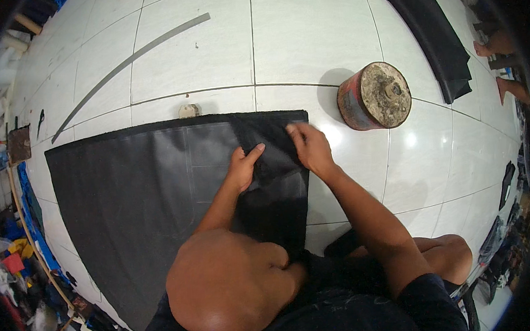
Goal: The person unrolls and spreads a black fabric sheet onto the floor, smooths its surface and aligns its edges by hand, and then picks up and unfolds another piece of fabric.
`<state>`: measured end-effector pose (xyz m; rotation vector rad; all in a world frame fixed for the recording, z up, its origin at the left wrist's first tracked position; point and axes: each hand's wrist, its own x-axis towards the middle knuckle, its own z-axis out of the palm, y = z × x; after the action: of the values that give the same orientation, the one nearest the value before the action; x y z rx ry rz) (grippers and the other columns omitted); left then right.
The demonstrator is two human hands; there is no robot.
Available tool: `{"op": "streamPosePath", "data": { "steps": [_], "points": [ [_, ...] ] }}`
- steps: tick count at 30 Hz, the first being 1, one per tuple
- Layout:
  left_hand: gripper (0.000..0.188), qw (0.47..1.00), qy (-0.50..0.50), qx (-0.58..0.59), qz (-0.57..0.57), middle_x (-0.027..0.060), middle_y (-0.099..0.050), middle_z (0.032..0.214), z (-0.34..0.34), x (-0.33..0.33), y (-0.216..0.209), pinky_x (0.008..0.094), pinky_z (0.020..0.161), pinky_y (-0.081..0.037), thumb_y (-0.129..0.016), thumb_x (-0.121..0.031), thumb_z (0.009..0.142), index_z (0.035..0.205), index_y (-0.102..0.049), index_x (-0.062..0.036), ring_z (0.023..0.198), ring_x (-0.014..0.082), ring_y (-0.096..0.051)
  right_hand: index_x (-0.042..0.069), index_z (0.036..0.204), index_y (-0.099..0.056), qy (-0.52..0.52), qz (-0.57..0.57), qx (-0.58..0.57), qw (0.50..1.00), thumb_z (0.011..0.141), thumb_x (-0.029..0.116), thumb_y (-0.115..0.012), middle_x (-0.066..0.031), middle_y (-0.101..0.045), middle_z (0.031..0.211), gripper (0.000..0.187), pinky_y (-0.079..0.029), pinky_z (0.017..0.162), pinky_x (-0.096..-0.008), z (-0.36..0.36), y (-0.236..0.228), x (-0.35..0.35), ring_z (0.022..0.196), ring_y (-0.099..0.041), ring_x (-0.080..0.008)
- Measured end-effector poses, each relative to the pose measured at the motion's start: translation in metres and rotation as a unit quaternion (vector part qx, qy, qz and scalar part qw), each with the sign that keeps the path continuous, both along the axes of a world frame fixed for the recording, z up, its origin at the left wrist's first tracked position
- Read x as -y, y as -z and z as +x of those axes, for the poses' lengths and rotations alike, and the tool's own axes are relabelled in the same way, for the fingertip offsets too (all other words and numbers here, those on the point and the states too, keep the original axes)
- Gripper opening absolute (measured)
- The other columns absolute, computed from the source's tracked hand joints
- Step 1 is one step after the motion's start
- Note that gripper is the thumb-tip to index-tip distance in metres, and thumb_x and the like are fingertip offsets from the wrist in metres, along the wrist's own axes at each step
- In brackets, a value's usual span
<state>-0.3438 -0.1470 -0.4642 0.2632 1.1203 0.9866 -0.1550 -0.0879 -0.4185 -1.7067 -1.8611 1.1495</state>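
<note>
On the white tiled floor (311, 35), I see the black sheet (128, 204) left of the rusty tin (388, 94). My right hand (314, 149) pinches its far-right flap (274, 142); whether my left hand (243, 168) grips, I can't tell. Uneven tugging might crease it.

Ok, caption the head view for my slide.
Left hand and right hand handle one corner of a large black sheet on white floor tiles, a rusty cylindrical can standing nearby.
</note>
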Motion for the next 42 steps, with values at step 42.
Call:
{"op": "streamPosePath", "data": {
  "steps": [42],
  "points": [
    [0.02, 1.0, -0.001, 0.004, 0.01, 0.0076, -0.067, 0.097, 0.0, 0.0, 0.006, 0.0313, 0.078, -0.052, -0.066, -0.015, 0.09, 0.102, -0.063, 0.0015, 0.084, 0.0173, -0.064, 0.001, 0.093, -0.065, 0.022, -0.01, 0.017, 1.0, 0.095, 0.033, -0.055, -0.0185, -0.062, 0.087, 0.033, -0.046, 0.078, -0.0442, -0.004, -0.002, -0.005, 0.083, -0.06, -0.0379]
  ]
}}
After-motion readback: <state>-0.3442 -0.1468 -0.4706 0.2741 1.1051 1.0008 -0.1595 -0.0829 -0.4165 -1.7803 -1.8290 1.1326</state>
